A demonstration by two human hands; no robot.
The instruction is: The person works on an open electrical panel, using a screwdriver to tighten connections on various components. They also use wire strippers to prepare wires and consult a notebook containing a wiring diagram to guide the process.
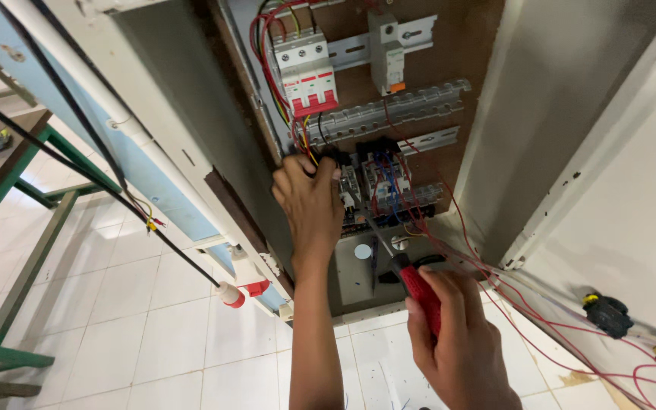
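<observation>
Inside an open electrical cabinet, my left hand (309, 199) presses on a black contactor (349, 190) mounted on the brown backboard, fingers curled over its left side among red and yellow wires. My right hand (457, 342) grips a red-handled screwdriver (417, 285); its shaft runs up-left and its tip reaches the lower edge of the contactor block. A second contactor (390, 178) with blue and red wires sits just to the right. Above, a white three-pole breaker with red levers (309, 72) and a single white breaker (386, 53) sit on a metal rail.
Grey slotted wire duct (389, 110) crosses the board. Thin red wires (495, 281) trail down to the open cabinet door (616, 228), which carries black components (607, 313). A black cable with a red and white plug (231, 294) hangs at left over white floor tiles. A green-framed table (9, 175) stands far left.
</observation>
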